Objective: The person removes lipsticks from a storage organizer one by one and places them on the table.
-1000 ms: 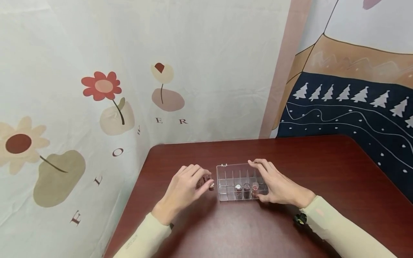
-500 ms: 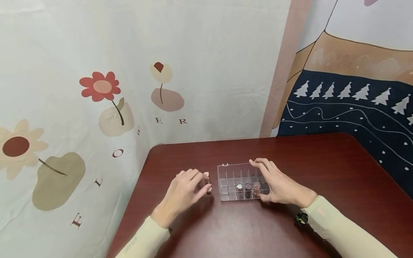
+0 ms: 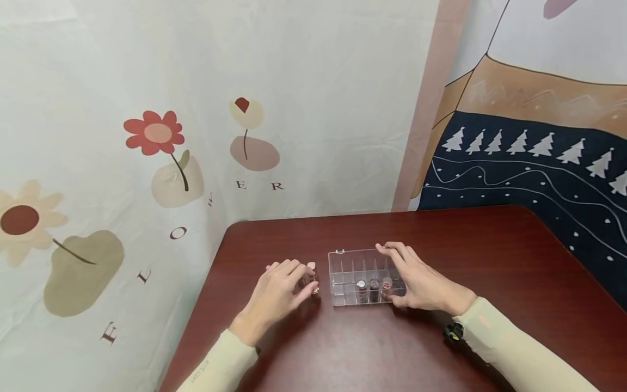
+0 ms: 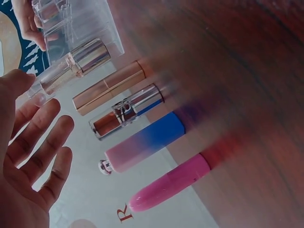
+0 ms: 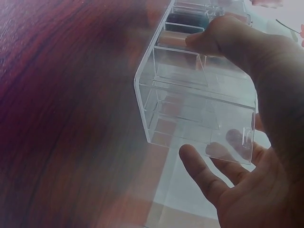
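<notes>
My left hand (image 3: pixel 279 286) pinches the top of a clear lip gloss tube with a shiny silver cap (image 4: pixel 90 56) between thumb and index finger. Its other fingers are spread. Beside that tube, the left wrist view has a row on the table: a rose-gold lipstick (image 4: pixel 109 88), a silver-and-clear lipstick (image 4: pixel 126 111), a pink-to-blue tube (image 4: pixel 145 142) and a bright pink tube (image 4: pixel 170 184). My right hand (image 3: pixel 418 277) grips the right end of a clear divided box (image 3: pixel 343 277), thumb in front, fingers behind. Three lip tubes (image 3: pixel 374 290) sit in its front row.
The dark red-brown table (image 3: pixel 362 348) ends at a pale wall hanging (image 3: pixel 318 109) printed with flowers. A navy hanging with white trees (image 3: pixel 524 169) borders its right side. The box stands just right of my left hand.
My left hand has moved slightly left and down with the lip gloss tube, away from the box's left side. The right hand and box stay in place.
</notes>
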The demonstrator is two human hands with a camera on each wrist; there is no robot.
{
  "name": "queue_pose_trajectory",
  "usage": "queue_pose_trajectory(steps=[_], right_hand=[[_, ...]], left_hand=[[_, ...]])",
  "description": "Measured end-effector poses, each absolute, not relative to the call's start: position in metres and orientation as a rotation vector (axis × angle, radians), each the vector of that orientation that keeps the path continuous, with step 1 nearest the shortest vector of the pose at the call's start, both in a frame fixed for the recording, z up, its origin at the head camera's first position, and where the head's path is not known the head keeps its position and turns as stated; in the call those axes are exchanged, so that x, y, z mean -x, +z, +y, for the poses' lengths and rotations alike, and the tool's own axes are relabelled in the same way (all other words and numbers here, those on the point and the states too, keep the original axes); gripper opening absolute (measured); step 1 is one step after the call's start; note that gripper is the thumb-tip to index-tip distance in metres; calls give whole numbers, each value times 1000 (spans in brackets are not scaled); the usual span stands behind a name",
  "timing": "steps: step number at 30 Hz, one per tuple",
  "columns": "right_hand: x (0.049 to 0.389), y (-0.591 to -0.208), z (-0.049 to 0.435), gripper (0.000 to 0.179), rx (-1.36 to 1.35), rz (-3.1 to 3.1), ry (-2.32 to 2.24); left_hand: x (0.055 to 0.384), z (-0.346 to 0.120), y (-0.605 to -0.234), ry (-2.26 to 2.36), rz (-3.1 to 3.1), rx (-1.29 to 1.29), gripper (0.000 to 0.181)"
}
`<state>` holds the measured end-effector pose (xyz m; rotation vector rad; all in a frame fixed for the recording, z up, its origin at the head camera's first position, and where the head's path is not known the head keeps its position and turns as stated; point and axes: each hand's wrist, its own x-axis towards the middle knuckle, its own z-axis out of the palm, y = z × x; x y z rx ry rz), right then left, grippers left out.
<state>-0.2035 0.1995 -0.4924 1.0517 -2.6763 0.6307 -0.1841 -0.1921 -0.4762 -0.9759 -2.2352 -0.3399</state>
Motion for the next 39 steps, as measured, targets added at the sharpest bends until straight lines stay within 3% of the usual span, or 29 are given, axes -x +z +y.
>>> queue_pose_trajectory(steps=[39], right_hand=[[205, -494, 199, 122, -1044, -2693, 622]], left_hand=[[194, -196, -493, -276, -2331, 957, 26]])
